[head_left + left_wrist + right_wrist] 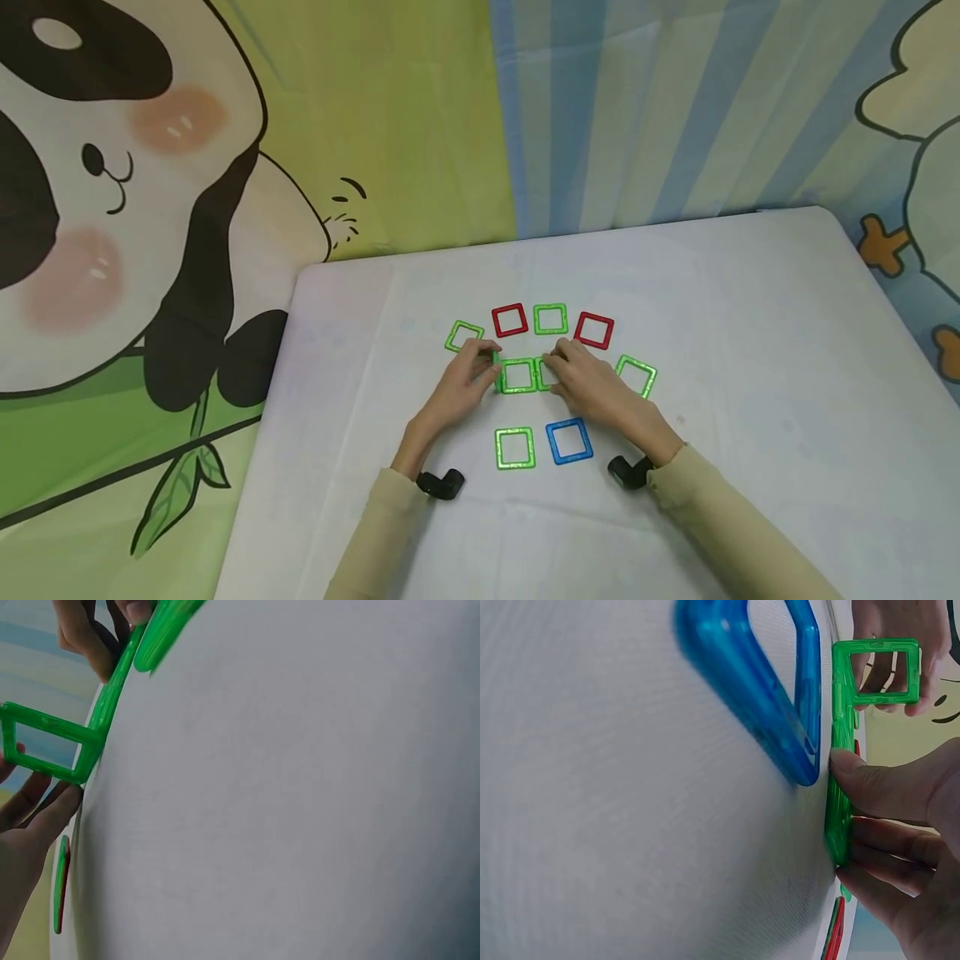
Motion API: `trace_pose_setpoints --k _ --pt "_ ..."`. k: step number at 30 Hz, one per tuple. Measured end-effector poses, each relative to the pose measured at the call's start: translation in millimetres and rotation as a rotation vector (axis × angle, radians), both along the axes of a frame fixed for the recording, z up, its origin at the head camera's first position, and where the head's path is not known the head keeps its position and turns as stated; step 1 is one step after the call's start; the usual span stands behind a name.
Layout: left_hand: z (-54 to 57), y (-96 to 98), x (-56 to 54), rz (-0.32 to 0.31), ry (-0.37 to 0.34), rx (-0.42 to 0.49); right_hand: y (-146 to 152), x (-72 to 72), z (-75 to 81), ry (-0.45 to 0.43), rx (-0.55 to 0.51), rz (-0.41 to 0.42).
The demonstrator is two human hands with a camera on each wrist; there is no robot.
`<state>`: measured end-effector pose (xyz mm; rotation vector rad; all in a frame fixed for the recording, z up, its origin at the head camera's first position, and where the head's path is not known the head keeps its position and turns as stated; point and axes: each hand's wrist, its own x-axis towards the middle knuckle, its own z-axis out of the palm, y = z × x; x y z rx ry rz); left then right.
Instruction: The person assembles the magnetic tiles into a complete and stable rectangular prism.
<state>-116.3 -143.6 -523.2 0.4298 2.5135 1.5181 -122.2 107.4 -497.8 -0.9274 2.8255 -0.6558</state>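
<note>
My left hand point(455, 390) pinches a green square magnetic tile point(497, 375) that stands on edge. In the left wrist view, this upright tile point(54, 724) shows as an open frame at the end of a flat row. Beside it lies a flat green tile point(517, 362), joined to a second flat green tile point(539, 377) on its right. My right hand point(595, 388) holds that second tile, partly covering it. The right wrist view shows the thumb and fingers of the right hand point(900, 817) on its edges.
Behind the hands lie a green tile point(453, 337), a red tile point(510, 307), another green tile point(551, 307) and another red tile point(595, 316). Right of them is a green tile point(637, 362). Nearer me lie a green tile point(515, 431) and a blue tile point(570, 457) on the white table point(360, 433).
</note>
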Motion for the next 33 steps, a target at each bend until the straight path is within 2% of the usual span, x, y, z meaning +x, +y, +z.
trace_pose_setpoints --k 4,8,11,16,22,27,33 --pt "1.9 0.4 -1.0 0.061 -0.037 0.103 -0.4 -1.8 2.7 -0.001 -0.007 0.004" --pt "6.7 2.6 -0.9 0.104 -0.078 0.168 0.1 -3.1 3.9 -0.012 -0.022 -0.007" --pt "8.2 3.4 -1.2 0.122 -0.080 0.174 1.7 -4.2 3.7 -0.023 -0.046 -0.017" --pt "4.8 2.2 -3.0 0.134 -0.062 0.163 4.5 -5.2 2.4 -0.028 -0.077 -0.010" --pt "5.2 3.2 -4.8 0.134 -0.071 0.143 4.0 -2.4 1.3 0.022 -0.105 0.012" --pt "6.2 3.2 -3.7 0.138 -0.073 0.144 -5.3 10.5 3.6 0.064 -0.164 0.056" --pt "4.2 2.8 2.1 0.140 -0.090 0.164 -19.3 40.7 3.9 0.067 -0.199 0.156"
